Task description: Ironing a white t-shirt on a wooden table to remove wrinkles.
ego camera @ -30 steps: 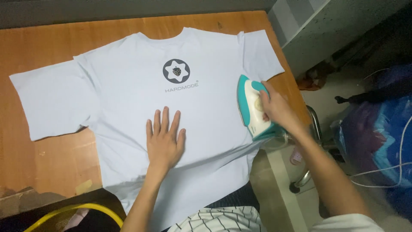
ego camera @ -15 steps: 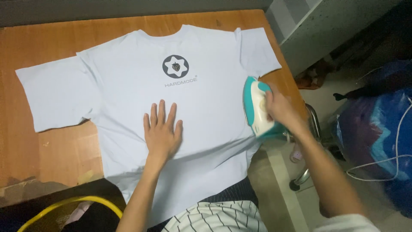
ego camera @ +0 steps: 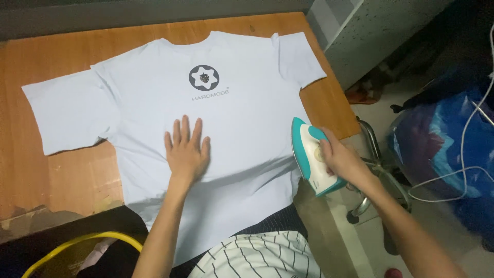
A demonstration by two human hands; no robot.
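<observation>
Here a pale blue T-shirt (ego camera: 242,128) lies spread flat on a wooden surface (ego camera: 62,170), its neck toward the far edge and its hem hanging off the near edge, so its long axis runs away from the person. On the chest sits a round dark emblem (ego camera: 204,77) with a star-shaped outline, and under it a short line of small grey lettering. One short sleeve reaches out to the left over the bare wood, the other lies near the far right corner.

The left hand (ego camera: 186,152) rests palm down on the middle of the shirt, below the emblem, wrist toward the person, its fingers (ego camera: 184,128) straight, slightly spread and pointing at the collar; it holds nothing.

The right hand (ego camera: 337,159) comes in from the lower right, forearm slanting up across the gap beside the surface. Its fingers are wrapped around the handle of a white and teal iron (ego camera: 311,159), which stands at the shirt's right edge, just at the side of the surface. The iron's long axis runs nearly parallel to the shirt's, its pointed nose aimed away from the person and a little leftward.

To the right, on the floor, a blue bag (ego camera: 453,149) bulges, with a white cord (ego camera: 463,154) trailing over it. At lower left a yellow hoop (ego camera: 77,244) curves over something dark.
</observation>
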